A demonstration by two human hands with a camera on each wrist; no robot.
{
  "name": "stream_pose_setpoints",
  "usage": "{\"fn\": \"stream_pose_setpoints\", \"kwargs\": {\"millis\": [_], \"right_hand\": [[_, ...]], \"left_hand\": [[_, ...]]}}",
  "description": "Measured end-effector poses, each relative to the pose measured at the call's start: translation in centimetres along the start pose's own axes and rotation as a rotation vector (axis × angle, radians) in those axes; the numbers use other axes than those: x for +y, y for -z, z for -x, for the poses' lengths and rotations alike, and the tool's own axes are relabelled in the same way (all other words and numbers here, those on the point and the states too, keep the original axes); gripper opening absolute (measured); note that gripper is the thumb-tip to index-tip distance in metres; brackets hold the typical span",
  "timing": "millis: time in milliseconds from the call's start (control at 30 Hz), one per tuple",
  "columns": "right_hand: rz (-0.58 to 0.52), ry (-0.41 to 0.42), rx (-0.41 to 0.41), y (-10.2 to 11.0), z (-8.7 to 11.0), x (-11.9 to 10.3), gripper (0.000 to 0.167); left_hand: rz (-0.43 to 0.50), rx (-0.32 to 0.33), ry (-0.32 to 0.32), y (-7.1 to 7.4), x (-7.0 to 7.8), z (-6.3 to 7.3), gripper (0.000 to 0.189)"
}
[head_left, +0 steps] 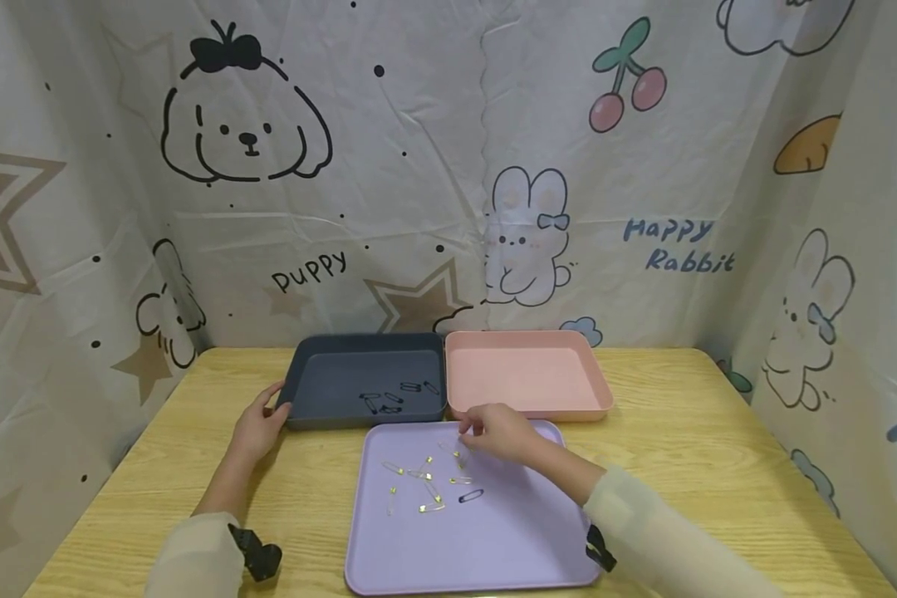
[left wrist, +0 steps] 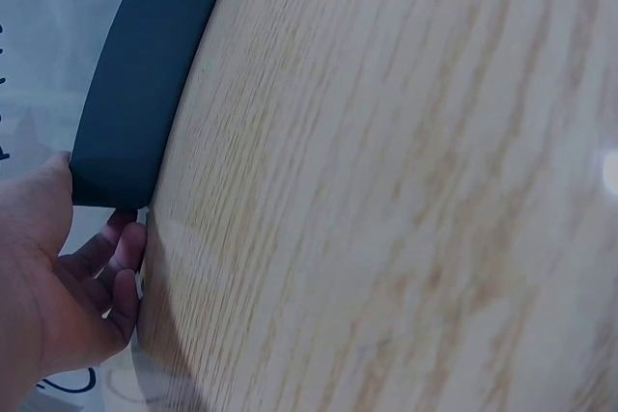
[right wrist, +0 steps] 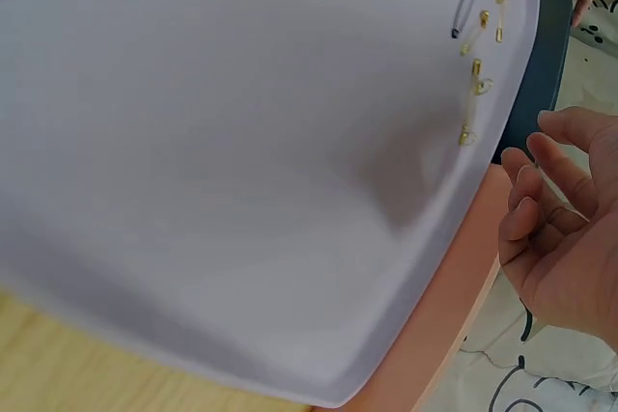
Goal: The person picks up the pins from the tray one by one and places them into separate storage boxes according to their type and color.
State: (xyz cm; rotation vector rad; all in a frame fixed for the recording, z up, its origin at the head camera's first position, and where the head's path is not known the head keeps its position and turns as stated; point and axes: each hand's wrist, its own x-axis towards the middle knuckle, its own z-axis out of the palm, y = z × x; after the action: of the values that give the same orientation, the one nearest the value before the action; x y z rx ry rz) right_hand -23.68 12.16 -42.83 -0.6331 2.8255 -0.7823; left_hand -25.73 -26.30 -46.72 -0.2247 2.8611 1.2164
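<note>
My left hand (head_left: 260,426) grips the left end of the dark blue-grey tray (head_left: 366,342); in the left wrist view its thumb is at the rim and its fingers (left wrist: 124,248) curl by the lower corner. Several black safety pins (head_left: 393,398) lie in that tray. Over the far edge of the purple tray (head_left: 508,531) hovers my right hand (head_left: 501,432), fingers loosely bent, with nothing showing between thumb and fingertips in the right wrist view. Gold safety pins (head_left: 432,507) lie scattered below it in the purple tray, along with one black safety pin (head_left: 471,496).
A pink tray (head_left: 526,414) stands against the right side of the dark one, behind the purple tray. All three sit on a wood-grain table (head_left: 665,465). A printed curtain (head_left: 411,100) closes off the back and both sides.
</note>
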Motion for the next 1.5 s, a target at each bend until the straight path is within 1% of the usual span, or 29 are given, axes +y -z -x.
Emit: {"fn": "stream_pose_setpoints", "kwargs": {"millis": [233, 367, 467, 567, 667, 700, 800, 900, 933, 1033, 1200, 1367, 1500], "right_hand": [[0.022, 0.109, 0.007, -0.5, 1.4, 1.0, 0.007], [0.034, 0.131, -0.034, -0.6, 2.3, 1.5, 0.006], [0.051, 0.153, -0.082, -0.9, 2.9, 1.9, 0.006], [0.065, 0.195, -0.112, -1.2, 3.4, 2.2, 0.006], [0.071, 0.247, -0.119, -1.4, 4.0, 2.3, 0.006], [0.081, 0.277, -0.114, -1.5, 4.2, 2.4, 0.006], [0.085, 0.305, -0.108, -1.5, 4.6, 2.2, 0.005], [0.104, 0.286, -0.116, -1.7, 4.7, 2.0, 0.004], [0.105, 0.263, -0.123, -1.8, 4.7, 1.9, 0.004], [0.137, 0.246, -0.127, -2.0, 4.6, 1.9, 0.001], [0.171, 0.252, -0.119, -2.2, 4.5, 1.8, 0.004], [0.198, 0.272, -0.091, -2.3, 4.5, 1.7, 0.004], [0.2, 0.258, -0.061, -2.3, 4.5, 1.7, 0.005]], "left_hand": [[0.007, -0.004, 0.002, 0.0, 0.1, -0.1, 0.056], [0.007, -0.006, 0.0, 0.0, 0.1, -0.1, 0.056], [0.01, -0.01, 0.005, 0.0, 0.0, -0.1, 0.056], [0.013, -0.014, 0.009, -0.1, -0.1, 0.0, 0.056], [0.008, -0.016, 0.01, -0.1, -0.2, 0.0, 0.056], [0.008, -0.016, 0.011, -0.1, -0.3, 0.0, 0.056], [0.002, -0.017, 0.011, -0.1, -0.4, -0.1, 0.056], [0.002, -0.018, 0.013, -0.2, -0.4, -0.1, 0.057], [0.001, -0.018, 0.013, -0.2, -0.4, -0.1, 0.057], [0.003, -0.017, 0.012, -0.2, -0.4, -0.1, 0.057], [0.005, -0.01, 0.008, -0.2, -0.4, -0.1, 0.057], [0.002, 0.0, 0.005, -0.2, -0.3, -0.1, 0.056], [0.004, -0.002, 0.005, 0.0, -0.2, -0.1, 0.056]]}}
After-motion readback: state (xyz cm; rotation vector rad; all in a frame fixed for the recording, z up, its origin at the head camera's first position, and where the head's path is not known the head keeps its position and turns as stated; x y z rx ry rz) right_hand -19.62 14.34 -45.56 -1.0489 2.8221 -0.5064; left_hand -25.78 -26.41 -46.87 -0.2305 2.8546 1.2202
